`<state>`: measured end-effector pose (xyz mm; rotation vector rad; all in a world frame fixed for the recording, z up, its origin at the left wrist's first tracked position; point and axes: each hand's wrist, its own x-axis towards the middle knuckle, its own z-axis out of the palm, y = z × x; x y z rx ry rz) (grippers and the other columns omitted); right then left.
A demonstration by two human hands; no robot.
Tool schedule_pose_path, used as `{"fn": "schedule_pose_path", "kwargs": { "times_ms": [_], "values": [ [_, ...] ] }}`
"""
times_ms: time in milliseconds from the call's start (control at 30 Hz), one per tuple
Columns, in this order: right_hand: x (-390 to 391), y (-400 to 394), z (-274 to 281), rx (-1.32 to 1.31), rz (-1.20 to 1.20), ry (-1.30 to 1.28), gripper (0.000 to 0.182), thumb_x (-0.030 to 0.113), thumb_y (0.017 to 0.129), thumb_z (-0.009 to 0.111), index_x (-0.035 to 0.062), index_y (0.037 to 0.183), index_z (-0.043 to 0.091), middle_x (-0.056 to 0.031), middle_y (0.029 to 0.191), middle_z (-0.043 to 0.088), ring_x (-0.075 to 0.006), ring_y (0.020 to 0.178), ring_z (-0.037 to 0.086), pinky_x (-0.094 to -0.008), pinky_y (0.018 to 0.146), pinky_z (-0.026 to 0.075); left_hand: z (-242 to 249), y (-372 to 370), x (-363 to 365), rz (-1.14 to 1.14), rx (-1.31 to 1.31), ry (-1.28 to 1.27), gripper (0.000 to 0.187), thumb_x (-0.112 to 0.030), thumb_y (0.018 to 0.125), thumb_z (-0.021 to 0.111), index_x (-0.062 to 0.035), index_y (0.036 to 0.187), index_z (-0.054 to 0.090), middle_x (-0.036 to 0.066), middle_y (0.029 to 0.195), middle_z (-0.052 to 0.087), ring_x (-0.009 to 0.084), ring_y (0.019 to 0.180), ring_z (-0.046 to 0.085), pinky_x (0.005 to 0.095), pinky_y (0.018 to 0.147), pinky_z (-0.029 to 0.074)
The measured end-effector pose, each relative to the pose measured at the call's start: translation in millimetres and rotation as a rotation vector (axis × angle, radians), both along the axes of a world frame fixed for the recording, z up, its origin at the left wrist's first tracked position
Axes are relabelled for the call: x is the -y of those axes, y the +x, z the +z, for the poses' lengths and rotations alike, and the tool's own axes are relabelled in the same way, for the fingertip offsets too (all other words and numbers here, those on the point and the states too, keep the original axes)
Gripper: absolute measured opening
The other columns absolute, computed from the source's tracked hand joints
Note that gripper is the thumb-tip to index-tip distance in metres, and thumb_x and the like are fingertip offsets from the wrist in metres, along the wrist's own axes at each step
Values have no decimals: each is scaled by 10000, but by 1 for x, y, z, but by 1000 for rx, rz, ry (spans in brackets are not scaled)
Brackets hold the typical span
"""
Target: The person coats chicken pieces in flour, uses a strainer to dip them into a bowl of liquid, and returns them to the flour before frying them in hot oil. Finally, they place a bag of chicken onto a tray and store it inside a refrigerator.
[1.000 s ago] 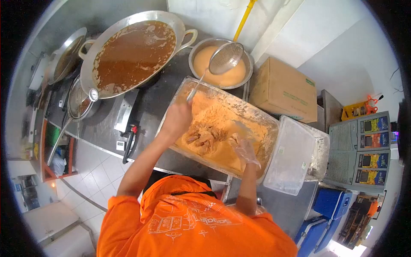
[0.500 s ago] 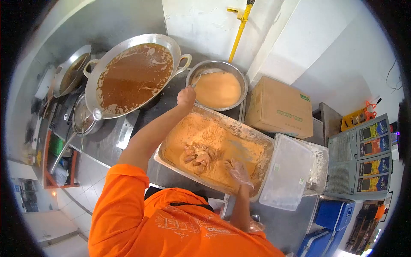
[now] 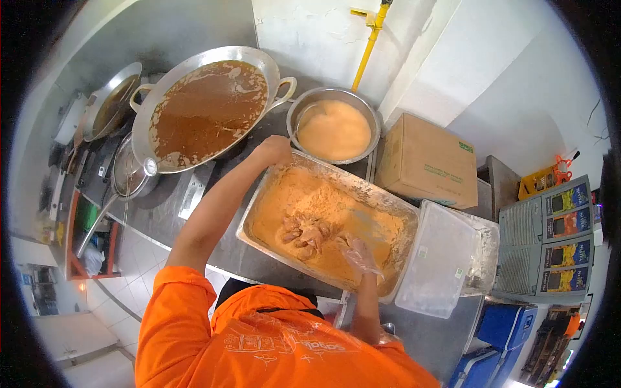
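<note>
My left hand, bare, is closed at the far left corner of a metal tray, just below the rim of a steel bowl of pale orange liquid. Its fingertips are partly hidden. Orange seasoned flour covers much of the tray's bottom, and a heap of raw meat pieces, apparently chicken, lies in the middle of it. In a clear plastic glove, my right hand is low over the flour to the right of the meat, its fingers apart and nothing visible in them.
A large two-handled pan of brown oil stands at the left, with a thermometer on its rim and a strainer beside it. A cardboard box and a translucent lid are to the right. Blue coolers stand lower right.
My left hand has left the metal handle in the bowl and come down to the tray's corner. The liquid's surface looks disturbed. My right hand has moved slightly within the tray.
</note>
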<state>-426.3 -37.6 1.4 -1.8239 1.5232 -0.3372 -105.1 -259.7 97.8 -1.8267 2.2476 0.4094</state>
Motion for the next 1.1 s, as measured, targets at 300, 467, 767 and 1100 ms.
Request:
{"fn": "schedule_pose_path", "kwargs": {
  "times_ms": [300,467,767,1100],
  "values": [
    [-4,4,-35,54,39,55,225,276,897,590,93,1019,636,-126,820,632,-269,734,598,-369,681,467,-33,10,12,27,-185,394,187,-83,717,531,11,569,598,163,545,553,283,464,537,413,452,404],
    [0,12,-3,202,44,48,217,236,898,617,67,1034,632,-160,791,608,-304,692,579,-383,660,468,-6,10,-2,273,-456,458,297,-175,827,506,-18,578,543,84,503,490,213,426,435,382,410,312],
    [8,2,9,60,24,65,271,329,915,569,101,1049,626,-146,898,651,-331,843,626,-418,753,485,-31,-28,9,269,-453,511,351,-269,904,506,-52,629,533,84,575,531,185,429,442,365,383,316],
    [8,1,27,118,-39,146,223,271,903,598,65,983,627,-155,790,621,-297,747,621,-390,686,484,-35,-20,-10,625,-951,731,287,-277,970,476,-117,733,454,-45,545,338,52,408,309,221,349,218]
  ]
}}
